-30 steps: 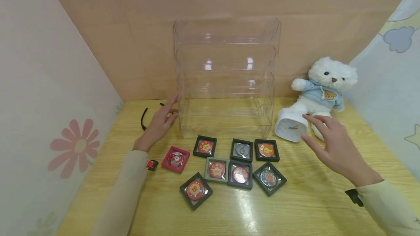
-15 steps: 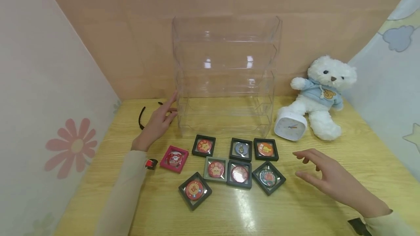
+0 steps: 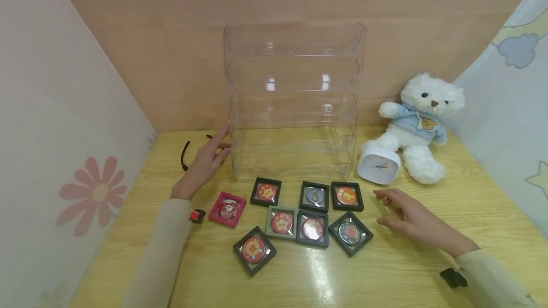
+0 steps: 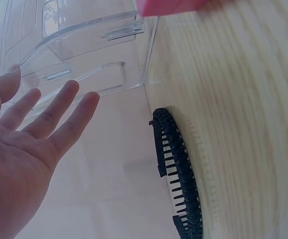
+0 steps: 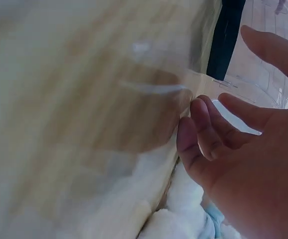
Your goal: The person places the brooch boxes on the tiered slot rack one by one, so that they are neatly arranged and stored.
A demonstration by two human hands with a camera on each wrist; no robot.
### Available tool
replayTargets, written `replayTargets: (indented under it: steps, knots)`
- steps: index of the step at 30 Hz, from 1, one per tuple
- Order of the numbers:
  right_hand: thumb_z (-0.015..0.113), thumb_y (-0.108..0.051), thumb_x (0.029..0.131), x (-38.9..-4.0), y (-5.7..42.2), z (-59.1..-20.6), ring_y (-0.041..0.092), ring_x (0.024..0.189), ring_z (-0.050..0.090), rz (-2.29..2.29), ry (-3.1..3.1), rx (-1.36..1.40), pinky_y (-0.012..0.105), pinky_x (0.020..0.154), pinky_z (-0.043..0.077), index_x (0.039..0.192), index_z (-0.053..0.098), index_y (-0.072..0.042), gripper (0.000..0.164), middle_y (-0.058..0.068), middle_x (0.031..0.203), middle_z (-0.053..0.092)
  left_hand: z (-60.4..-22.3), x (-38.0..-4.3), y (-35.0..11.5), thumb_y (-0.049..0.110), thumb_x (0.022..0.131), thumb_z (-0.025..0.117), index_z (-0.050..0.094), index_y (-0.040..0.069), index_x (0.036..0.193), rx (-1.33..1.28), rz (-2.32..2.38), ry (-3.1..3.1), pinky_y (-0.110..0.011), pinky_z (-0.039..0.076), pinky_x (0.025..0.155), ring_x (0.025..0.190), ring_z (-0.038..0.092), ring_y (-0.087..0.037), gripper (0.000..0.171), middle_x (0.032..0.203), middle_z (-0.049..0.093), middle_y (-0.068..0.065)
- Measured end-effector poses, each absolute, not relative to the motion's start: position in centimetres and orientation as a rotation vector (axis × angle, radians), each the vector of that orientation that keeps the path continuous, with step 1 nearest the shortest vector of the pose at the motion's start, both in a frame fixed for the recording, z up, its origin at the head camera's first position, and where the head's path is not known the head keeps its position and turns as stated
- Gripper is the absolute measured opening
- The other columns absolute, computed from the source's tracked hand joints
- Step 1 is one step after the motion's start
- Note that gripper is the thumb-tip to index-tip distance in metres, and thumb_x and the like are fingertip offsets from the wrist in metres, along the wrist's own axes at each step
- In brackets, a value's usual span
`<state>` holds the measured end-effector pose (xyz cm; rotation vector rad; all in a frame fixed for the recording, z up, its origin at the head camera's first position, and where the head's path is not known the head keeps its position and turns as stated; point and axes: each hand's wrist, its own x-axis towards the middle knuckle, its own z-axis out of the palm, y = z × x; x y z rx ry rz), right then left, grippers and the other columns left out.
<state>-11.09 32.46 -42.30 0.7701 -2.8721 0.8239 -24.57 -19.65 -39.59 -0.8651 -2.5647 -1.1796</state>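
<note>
Head view, clock face centred on the eight square framed badges (image 3: 312, 228) lying on the tabletop (image 3: 376, 282); clear tiered rack (image 3: 295, 91) upright at 12 o'clock; left hand (image 3: 203, 164) at 10, fingers extended at the rack's left side; right hand (image 3: 415, 220) at 3, just beside the nearest frames, fingers loosely bent, holding nothing; pink frame (image 3: 228, 209) on the group's 9 o'clock edge; white clock (image 3: 380, 164) at 2, with white teddy bear (image 3: 421, 127) farther out on that line.

Left wrist view, centred on the hand; palm and spread fingers show here, the grasp empty; a black curved item (image 4: 183, 167) at 3 o'clock displays a row of teeth, where the head view gives only a thin dark arc; contact of fingertips with rack looks likely from the head view, but cannot be confirmed here.

Right wrist view, centred on the hand; curved fingers seen from the palm side, hidden from the head camera; dark frame edge at 11 to 12 o'clock; bear's white fur at 8; tabletop side blurred.
</note>
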Motion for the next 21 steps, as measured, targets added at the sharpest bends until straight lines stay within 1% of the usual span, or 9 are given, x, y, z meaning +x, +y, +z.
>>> replayTargets:
  steps: [1, 6, 9, 11, 14, 17, 21]
  knots:
    - [0.081, -0.021, 0.088, -11.4, 32.4, -42.4, 0.022, 0.105, 0.058, 0.831, -2.882, 0.778, 0.035, 0.080, 0.056, 0.138, 0.054, -0.001, 0.060, 0.008, 0.124, 0.061, -39.6, -24.6, -19.6, 0.010, 0.107, 0.050, 0.011, 0.033, 0.164, -0.865, -1.181, -2.564, -0.041, 0.058, 0.077, 0.120, 0.061, -0.032, 0.073, 0.163, 0.031, -0.008]
    - [0.082, -0.025, 0.087, -12.9, 31.5, -42.4, 0.023, 0.105, 0.056, 0.865, -2.890, 0.831, 0.040, 0.084, 0.054, 0.146, 0.046, 0.002, 0.074, 0.012, 0.127, 0.059, -39.8, -24.7, -19.6, 0.009, 0.107, 0.050, 0.012, 0.031, 0.165, -0.868, -1.179, -2.555, -0.041, 0.059, 0.076, 0.119, 0.061, -0.031, 0.072, 0.162, 0.033, -0.009]
    - [0.082, -0.029, 0.087, -13.5, 31.1, -42.5, 0.023, 0.107, 0.055, 0.875, -2.914, 0.829, 0.044, 0.089, 0.053, 0.149, 0.043, 0.002, 0.079, 0.012, 0.128, 0.058, -39.8, -24.8, -19.5, 0.008, 0.107, 0.050, 0.013, 0.029, 0.165, -0.876, -1.180, -2.548, -0.044, 0.060, 0.080, 0.118, 0.062, -0.033, 0.072, 0.161, 0.033, -0.011]
    - [0.082, -0.031, 0.088, -13.8, 30.9, -42.6, 0.024, 0.109, 0.056, 0.879, -2.938, 0.821, 0.048, 0.091, 0.052, 0.150, 0.042, 0.001, 0.081, 0.012, 0.128, 0.057, -39.8, -24.8, -19.5, 0.008, 0.107, 0.051, 0.013, 0.029, 0.165, -0.875, -1.185, -2.549, -0.047, 0.060, 0.083, 0.118, 0.062, -0.033, 0.072, 0.161, 0.034, -0.010]
    - [0.081, -0.034, 0.088, -14.2, 30.6, -42.7, 0.025, 0.107, 0.056, 0.884, -2.964, 0.806, 0.050, 0.091, 0.052, 0.149, 0.043, 0.001, 0.081, 0.011, 0.125, 0.058, -39.8, -24.9, -19.5, 0.008, 0.107, 0.051, 0.013, 0.030, 0.165, -0.877, -1.186, -2.549, -0.050, 0.059, 0.085, 0.118, 0.062, -0.034, 0.072, 0.161, 0.034, -0.010]
    - [0.081, -0.036, 0.088, -14.4, 30.2, -42.6, 0.024, 0.106, 0.056, 0.885, -2.982, 0.800, 0.052, 0.091, 0.051, 0.149, 0.043, 0.002, 0.081, 0.010, 0.124, 0.058, -39.8, -24.9, -19.5, 0.009, 0.107, 0.050, 0.013, 0.032, 0.164, -0.871, -1.191, -2.551, -0.050, 0.059, 0.087, 0.118, 0.062, -0.033, 0.072, 0.161, 0.033, -0.009]
    - [0.080, -0.037, 0.089, -14.7, 29.9, -42.5, 0.022, 0.103, 0.056, 0.854, -2.992, 0.803, 0.051, 0.090, 0.052, 0.148, 0.045, 0.003, 0.080, 0.008, 0.120, 0.057, -39.8, -24.8, -19.5, 0.008, 0.107, 0.050, 0.012, 0.033, 0.164, -0.863, -1.188, -2.554, -0.049, 0.059, 0.088, 0.118, 0.062, -0.032, 0.073, 0.162, 0.033, -0.008]
